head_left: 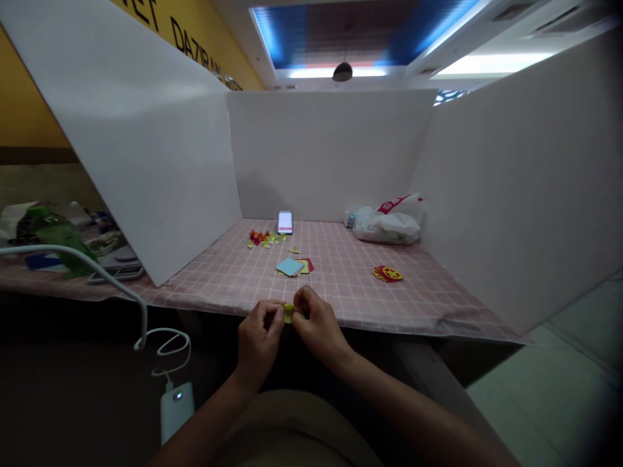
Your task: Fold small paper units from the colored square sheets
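Between my two hands, at the table's front edge, is a small piece of yellow paper point(288, 312), which looks folded. My left hand point(263, 327) pinches its left side between thumb and fingers. On the other side, my right hand point(315, 321) is closed on the paper too, its fingertips covering part of it. Just beyond my hands lies a loose stack of square paper sheets point(290, 266), light blue on top with yellow and red ones under it. Farther back are several small folded yellow paper pieces point(271, 239) beside a heap of red and orange ones point(259, 237).
A lit phone point(285, 222) stands near the back panel. Red and yellow cut-out shapes point(388, 274) lie to the right, with a white plastic bag point(389, 224) behind them. White panels wall in the checked tablecloth point(341, 292). A power bank point(176, 410) with a white cable hangs low left.
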`<act>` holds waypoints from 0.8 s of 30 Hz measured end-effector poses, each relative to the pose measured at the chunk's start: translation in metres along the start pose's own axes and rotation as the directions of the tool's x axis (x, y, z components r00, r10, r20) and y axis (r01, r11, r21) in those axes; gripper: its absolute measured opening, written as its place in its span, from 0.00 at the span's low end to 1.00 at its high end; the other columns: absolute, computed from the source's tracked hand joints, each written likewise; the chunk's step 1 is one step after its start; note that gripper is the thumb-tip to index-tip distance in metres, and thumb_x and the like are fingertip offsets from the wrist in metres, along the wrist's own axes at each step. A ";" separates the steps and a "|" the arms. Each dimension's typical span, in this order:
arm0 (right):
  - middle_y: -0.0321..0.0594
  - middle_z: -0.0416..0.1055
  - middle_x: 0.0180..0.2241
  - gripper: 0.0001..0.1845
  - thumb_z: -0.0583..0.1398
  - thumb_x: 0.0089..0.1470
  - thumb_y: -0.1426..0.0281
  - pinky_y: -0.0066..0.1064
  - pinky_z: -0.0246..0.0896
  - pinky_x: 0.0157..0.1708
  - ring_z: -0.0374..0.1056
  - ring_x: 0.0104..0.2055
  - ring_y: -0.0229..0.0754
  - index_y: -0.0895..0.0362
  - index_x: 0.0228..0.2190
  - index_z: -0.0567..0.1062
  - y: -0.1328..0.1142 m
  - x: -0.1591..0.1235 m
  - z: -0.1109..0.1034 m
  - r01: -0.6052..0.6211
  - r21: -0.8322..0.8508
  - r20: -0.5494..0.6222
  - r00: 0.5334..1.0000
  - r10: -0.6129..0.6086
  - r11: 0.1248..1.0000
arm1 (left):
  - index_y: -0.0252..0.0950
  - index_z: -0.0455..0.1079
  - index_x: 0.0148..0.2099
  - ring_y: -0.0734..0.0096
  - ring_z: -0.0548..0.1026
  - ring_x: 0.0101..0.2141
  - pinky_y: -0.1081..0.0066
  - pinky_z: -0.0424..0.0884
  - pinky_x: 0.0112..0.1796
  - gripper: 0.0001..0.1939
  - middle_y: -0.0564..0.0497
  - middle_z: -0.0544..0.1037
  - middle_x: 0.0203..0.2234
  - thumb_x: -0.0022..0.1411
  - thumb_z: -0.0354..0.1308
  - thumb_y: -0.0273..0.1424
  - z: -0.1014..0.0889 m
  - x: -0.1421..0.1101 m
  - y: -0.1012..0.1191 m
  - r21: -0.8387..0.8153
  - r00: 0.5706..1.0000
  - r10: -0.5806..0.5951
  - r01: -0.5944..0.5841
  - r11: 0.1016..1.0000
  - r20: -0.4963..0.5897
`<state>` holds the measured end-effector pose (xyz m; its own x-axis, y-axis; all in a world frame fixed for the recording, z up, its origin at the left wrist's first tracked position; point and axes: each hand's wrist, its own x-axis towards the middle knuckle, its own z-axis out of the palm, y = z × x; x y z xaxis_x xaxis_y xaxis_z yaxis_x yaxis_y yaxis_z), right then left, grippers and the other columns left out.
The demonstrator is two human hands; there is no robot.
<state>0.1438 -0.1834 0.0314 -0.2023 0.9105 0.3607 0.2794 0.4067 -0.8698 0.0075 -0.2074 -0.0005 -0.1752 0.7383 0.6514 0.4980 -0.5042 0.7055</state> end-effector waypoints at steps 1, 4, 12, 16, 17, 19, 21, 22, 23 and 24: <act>0.30 0.59 0.22 0.07 0.54 0.44 0.78 0.29 0.48 0.25 0.56 0.25 0.36 0.54 0.26 0.62 0.001 0.000 0.000 -0.009 0.016 0.005 1.000 0.009 1.000 | 0.36 0.72 0.37 0.68 0.79 0.34 0.72 0.73 0.36 0.06 0.49 0.81 0.34 0.65 0.56 0.32 0.000 0.001 0.001 -0.036 0.999 -0.051 0.051 0.998 0.007; 0.30 0.61 0.22 0.06 0.55 0.46 0.76 0.28 0.50 0.24 0.58 0.24 0.36 0.54 0.27 0.63 0.003 0.001 0.002 -0.078 0.098 0.033 0.997 0.075 0.992 | 0.36 0.72 0.36 0.68 0.79 0.33 0.72 0.72 0.36 0.07 0.50 0.81 0.32 0.64 0.57 0.34 0.000 0.002 0.002 -0.150 0.985 -0.172 0.175 0.973 0.033; 0.27 0.62 0.20 0.07 0.55 0.48 0.73 0.25 0.51 0.21 0.58 0.20 0.34 0.54 0.32 0.64 0.008 0.000 0.006 -0.144 0.177 0.064 0.989 0.134 0.974 | 0.36 0.72 0.38 0.68 0.78 0.33 0.72 0.72 0.35 0.06 0.51 0.81 0.31 0.63 0.59 0.33 0.002 0.000 0.003 -0.229 0.973 -0.205 0.224 0.947 0.103; 0.27 0.60 0.19 0.07 0.56 0.47 0.74 0.26 0.50 0.23 0.57 0.22 0.35 0.55 0.31 0.65 0.005 0.000 0.005 -0.109 0.078 0.042 0.993 0.106 0.991 | 0.36 0.73 0.36 0.69 0.78 0.35 0.72 0.71 0.38 0.05 0.50 0.80 0.34 0.64 0.56 0.29 0.000 -0.004 0.001 -0.031 0.999 0.034 -0.033 0.999 0.034; 0.27 0.60 0.19 0.07 0.55 0.46 0.75 0.26 0.49 0.23 0.57 0.22 0.35 0.55 0.31 0.65 0.005 0.000 0.005 -0.102 0.057 0.036 0.994 0.100 0.993 | 0.36 0.72 0.37 0.69 0.78 0.36 0.72 0.71 0.39 0.05 0.49 0.80 0.35 0.65 0.56 0.28 0.000 -0.005 0.000 0.003 0.995 0.089 -0.089 0.996 0.037; 0.28 0.60 0.20 0.09 0.55 0.44 0.77 0.27 0.49 0.24 0.57 0.23 0.36 0.55 0.31 0.65 0.005 0.000 0.006 -0.073 0.013 0.022 0.997 0.072 0.997 | 0.36 0.72 0.37 0.69 0.79 0.37 0.72 0.71 0.40 0.05 0.49 0.80 0.36 0.65 0.55 0.26 0.000 -0.006 -0.001 0.052 0.984 0.168 -0.171 0.984 0.051; 0.30 0.62 0.23 0.09 0.54 0.43 0.78 0.27 0.50 0.26 0.59 0.25 0.36 0.55 0.30 0.64 0.005 0.000 0.006 -0.022 -0.025 0.017 1.000 0.023 0.999 | 0.37 0.72 0.37 0.69 0.79 0.38 0.72 0.71 0.41 0.06 0.49 0.80 0.36 0.66 0.54 0.26 0.001 -0.007 -0.002 0.074 0.979 0.197 -0.201 0.977 0.057; 0.31 0.63 0.24 0.09 0.53 0.43 0.79 0.28 0.50 0.27 0.59 0.26 0.37 0.55 0.29 0.64 0.005 0.000 0.006 0.001 -0.036 0.018 1.000 0.000 0.999 | 0.37 0.72 0.37 0.69 0.79 0.38 0.72 0.71 0.40 0.05 0.49 0.80 0.36 0.66 0.54 0.26 0.001 -0.007 -0.001 0.074 0.981 0.188 -0.192 0.979 0.055; 0.32 0.64 0.24 0.09 0.53 0.44 0.79 0.28 0.51 0.27 0.60 0.27 0.37 0.55 0.29 0.64 0.005 -0.001 0.006 0.015 -0.042 0.021 1.000 -0.014 0.999 | 0.37 0.71 0.37 0.69 0.79 0.37 0.73 0.71 0.40 0.05 0.49 0.80 0.36 0.66 0.55 0.27 0.001 -0.007 -0.001 0.067 0.985 0.165 -0.168 0.984 0.050; 0.32 0.64 0.24 0.09 0.53 0.44 0.79 0.28 0.51 0.27 0.60 0.26 0.37 0.55 0.30 0.64 0.005 -0.001 0.006 0.019 -0.046 0.028 0.999 -0.017 0.999 | 0.37 0.71 0.37 0.69 0.79 0.36 0.73 0.71 0.39 0.05 0.49 0.80 0.35 0.65 0.55 0.27 0.001 -0.006 0.000 0.053 0.990 0.130 -0.133 0.990 0.046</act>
<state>0.1402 -0.1824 0.0245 -0.2332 0.9008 0.3664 0.3189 0.4268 -0.8463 0.0090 -0.2114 -0.0047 -0.0700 0.6859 0.7243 0.5612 -0.5732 0.5970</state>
